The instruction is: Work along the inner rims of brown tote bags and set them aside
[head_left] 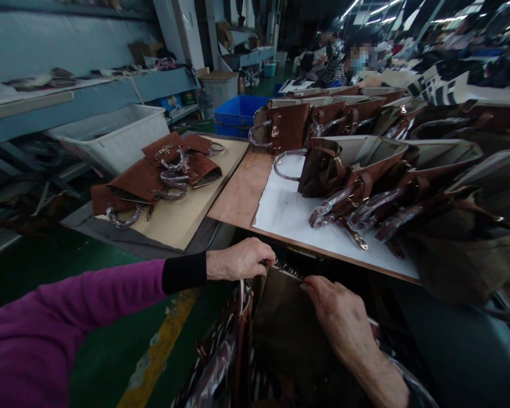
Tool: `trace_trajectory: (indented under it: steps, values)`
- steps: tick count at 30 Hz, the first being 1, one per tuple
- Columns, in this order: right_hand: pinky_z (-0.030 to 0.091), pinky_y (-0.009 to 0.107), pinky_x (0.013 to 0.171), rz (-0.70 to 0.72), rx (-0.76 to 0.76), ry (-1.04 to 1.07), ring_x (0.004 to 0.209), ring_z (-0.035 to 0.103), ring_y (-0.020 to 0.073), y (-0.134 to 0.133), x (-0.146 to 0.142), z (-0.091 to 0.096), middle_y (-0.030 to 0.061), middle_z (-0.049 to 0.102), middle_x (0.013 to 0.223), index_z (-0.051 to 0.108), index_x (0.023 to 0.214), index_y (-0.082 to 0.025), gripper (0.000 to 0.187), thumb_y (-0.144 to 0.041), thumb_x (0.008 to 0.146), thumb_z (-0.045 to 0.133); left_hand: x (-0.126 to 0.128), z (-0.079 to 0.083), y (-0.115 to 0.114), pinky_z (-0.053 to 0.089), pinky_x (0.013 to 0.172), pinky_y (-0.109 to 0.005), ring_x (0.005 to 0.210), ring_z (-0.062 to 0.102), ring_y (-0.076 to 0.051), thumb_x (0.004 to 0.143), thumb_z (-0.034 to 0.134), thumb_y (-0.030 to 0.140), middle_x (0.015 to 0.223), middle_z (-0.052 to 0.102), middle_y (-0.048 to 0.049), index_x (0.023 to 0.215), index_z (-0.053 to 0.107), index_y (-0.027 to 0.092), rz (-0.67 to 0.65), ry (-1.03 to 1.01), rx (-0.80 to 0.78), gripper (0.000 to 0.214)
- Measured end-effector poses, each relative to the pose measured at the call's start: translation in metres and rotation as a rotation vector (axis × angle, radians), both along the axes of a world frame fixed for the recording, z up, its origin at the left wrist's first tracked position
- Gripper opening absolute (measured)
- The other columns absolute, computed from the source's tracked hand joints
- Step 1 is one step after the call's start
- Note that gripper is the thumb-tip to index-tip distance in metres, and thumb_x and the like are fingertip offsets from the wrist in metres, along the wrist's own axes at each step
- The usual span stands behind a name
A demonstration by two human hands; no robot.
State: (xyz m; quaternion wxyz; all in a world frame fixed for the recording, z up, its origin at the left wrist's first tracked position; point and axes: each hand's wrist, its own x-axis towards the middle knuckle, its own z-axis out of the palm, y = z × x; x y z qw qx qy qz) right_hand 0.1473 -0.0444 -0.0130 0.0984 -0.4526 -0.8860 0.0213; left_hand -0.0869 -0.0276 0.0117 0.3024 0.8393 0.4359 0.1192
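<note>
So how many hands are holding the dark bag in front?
2. The left hand pinches the top edge of the dark bag, and the right hand pinches that edge farther right. Hands farther back could be hidden; it's too blurry to tell.

The lower part of the olive bag (287, 317) lies in deep shadow and is cut by the bottom edge, so its base cannot be seen. The right hand (340, 311) covers one portion of its side. The purple sleeve (80, 306) is cut by the left edge. At the right edge, a dark bag (467, 255) is also not complete. In the background, the head of a person (360, 59) is blurred, and the small goods on the far tables are too unclear to name.
</note>
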Motion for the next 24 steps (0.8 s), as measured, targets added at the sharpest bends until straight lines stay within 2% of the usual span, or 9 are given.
trace_trajectory:
  steps: [4, 10, 17, 24]
  values:
    - [0.036, 0.028, 0.057, -0.003, 0.013, -0.013, 0.061, 0.059, 0.0167, 0.000, 0.000, 0.000, -0.0005, 0.067, 0.072, 0.062, 0.084, -0.023, 0.024, -0.032, 0.090, 0.041, 0.002, -0.002, 0.001, 0.037, 0.066, -0.018, 0.072, 0.055, -0.012, 0.069, 0.061, 0.010, 0.075, 0.061, 0.0005, 0.076, 0.063, 0.014, 0.018, -0.008, -0.006, 0.008]
    - [0.035, 0.028, 0.059, 0.000, -0.017, -0.021, 0.061, 0.058, 0.0171, 0.000, -0.003, 0.003, -0.0022, 0.066, 0.071, 0.061, 0.083, -0.023, 0.017, -0.031, 0.088, 0.046, 0.006, -0.002, 0.001, 0.035, 0.063, -0.018, 0.067, 0.053, -0.011, 0.067, 0.059, 0.006, 0.070, 0.059, 0.0014, 0.067, 0.059, 0.013, 0.055, 0.039, -0.011, 0.007]
    - [0.034, 0.029, 0.060, -0.024, -0.022, -0.035, 0.062, 0.059, 0.0176, -0.001, -0.004, 0.005, -0.0030, 0.066, 0.071, 0.060, 0.082, -0.024, 0.014, -0.031, 0.087, 0.049, 0.005, -0.004, 0.004, 0.036, 0.064, -0.019, 0.068, 0.052, -0.012, 0.069, 0.056, 0.008, 0.071, 0.058, 0.0005, 0.065, 0.056, 0.013, 0.033, 0.053, -0.050, 0.007]
    - [0.032, 0.028, 0.057, -0.054, -0.072, -0.037, 0.062, 0.059, 0.0180, 0.001, -0.005, 0.003, -0.0031, 0.065, 0.069, 0.059, 0.079, -0.025, 0.014, -0.030, 0.087, 0.049, 0.010, 0.012, 0.001, 0.038, 0.072, -0.022, 0.077, 0.050, -0.013, 0.063, 0.045, 0.000, 0.089, 0.057, -0.0033, 0.062, 0.045, 0.015, -0.066, 0.010, -0.049, 0.014]
